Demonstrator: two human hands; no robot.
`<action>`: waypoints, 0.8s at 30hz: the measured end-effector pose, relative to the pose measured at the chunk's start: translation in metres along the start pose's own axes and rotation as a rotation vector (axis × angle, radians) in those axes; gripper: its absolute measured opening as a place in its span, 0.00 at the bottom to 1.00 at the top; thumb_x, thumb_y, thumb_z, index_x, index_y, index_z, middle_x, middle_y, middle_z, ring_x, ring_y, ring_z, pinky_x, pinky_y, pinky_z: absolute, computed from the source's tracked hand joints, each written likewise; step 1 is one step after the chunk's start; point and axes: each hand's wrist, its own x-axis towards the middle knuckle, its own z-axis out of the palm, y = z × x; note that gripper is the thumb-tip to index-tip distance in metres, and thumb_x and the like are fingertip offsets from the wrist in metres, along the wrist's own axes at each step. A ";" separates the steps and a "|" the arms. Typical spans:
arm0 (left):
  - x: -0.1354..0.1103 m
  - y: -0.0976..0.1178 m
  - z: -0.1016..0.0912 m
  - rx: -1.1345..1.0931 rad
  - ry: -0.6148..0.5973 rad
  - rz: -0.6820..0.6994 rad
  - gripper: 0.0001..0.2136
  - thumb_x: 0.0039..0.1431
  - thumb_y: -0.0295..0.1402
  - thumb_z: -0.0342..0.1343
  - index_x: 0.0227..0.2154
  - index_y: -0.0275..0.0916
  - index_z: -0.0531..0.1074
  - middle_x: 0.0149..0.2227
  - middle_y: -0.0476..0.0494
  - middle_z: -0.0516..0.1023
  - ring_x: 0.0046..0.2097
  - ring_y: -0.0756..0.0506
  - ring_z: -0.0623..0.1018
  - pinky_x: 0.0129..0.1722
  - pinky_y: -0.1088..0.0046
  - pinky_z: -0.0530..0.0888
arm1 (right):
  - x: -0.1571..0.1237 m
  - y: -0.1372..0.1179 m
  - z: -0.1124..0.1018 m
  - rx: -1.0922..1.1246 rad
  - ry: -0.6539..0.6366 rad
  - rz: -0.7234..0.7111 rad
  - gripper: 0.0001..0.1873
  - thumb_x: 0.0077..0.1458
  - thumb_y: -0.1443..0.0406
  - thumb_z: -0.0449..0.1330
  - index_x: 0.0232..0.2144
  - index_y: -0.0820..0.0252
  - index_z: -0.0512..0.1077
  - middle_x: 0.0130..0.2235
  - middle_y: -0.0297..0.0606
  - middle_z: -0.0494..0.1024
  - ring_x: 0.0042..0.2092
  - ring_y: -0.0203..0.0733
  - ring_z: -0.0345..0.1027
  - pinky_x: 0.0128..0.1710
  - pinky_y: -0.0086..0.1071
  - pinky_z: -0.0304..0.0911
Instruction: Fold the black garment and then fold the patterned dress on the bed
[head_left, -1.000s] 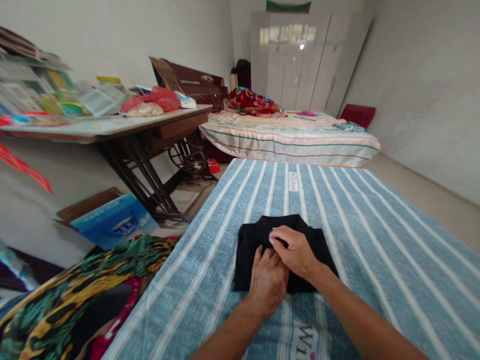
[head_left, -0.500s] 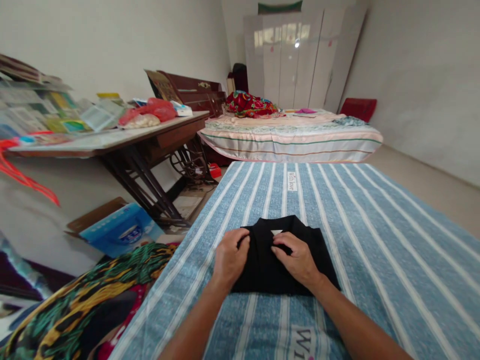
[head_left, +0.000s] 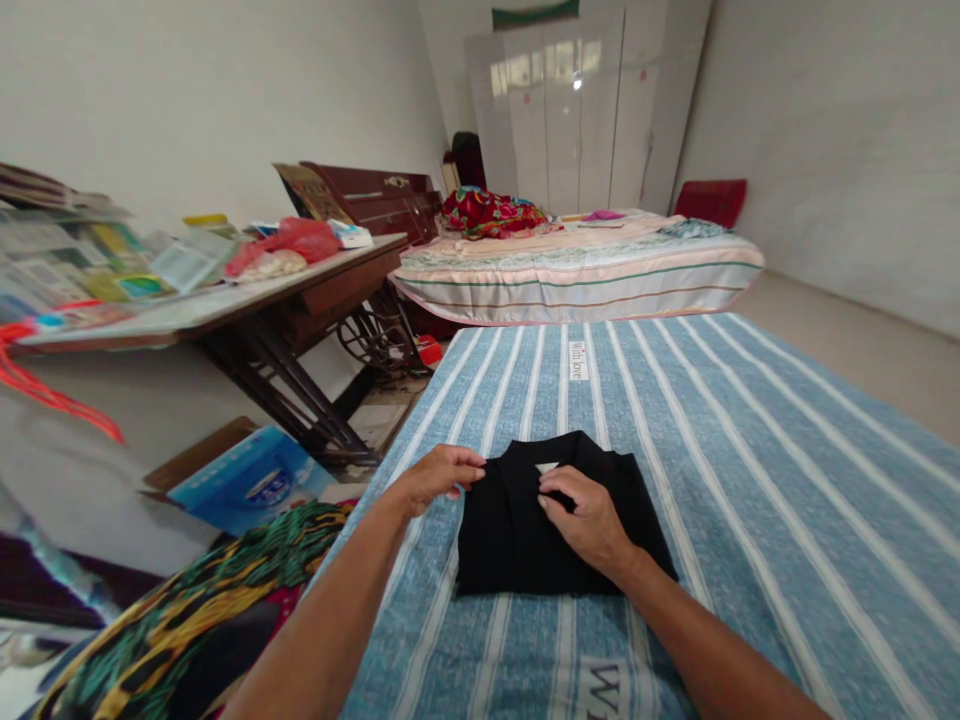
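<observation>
Your left hand (head_left: 439,476) pinches the far left corner of the folded black garment (head_left: 517,545), square on the striped bedspread (head_left: 712,420), while your half-curled right hand (head_left: 589,515) presses near its collar.

Garment (head_left: 517,545) on near bed (head_left: 712,430), table (head_left: 225,305) to its left, second bed (head_left: 585,280) behind, wardrobe (head_left: 585,120) beyond

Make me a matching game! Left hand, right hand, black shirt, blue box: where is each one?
1 left hand
2 right hand
3 black shirt
4 blue box

A off the striped sheet, low on the left
B folded on the sheet
C at the shirt's left edge
D on top of the shirt, by its neck

Pairs: 1-C, 2-D, 3-B, 4-A
</observation>
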 end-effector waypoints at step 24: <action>0.007 0.009 -0.007 0.069 -0.180 -0.047 0.16 0.34 0.40 0.66 0.19 0.36 0.67 0.17 0.52 0.70 0.22 0.50 0.72 0.17 0.79 0.62 | 0.000 -0.001 -0.001 0.018 -0.036 0.035 0.07 0.50 0.72 0.56 0.30 0.59 0.71 0.34 0.38 0.74 0.38 0.39 0.69 0.41 0.32 0.64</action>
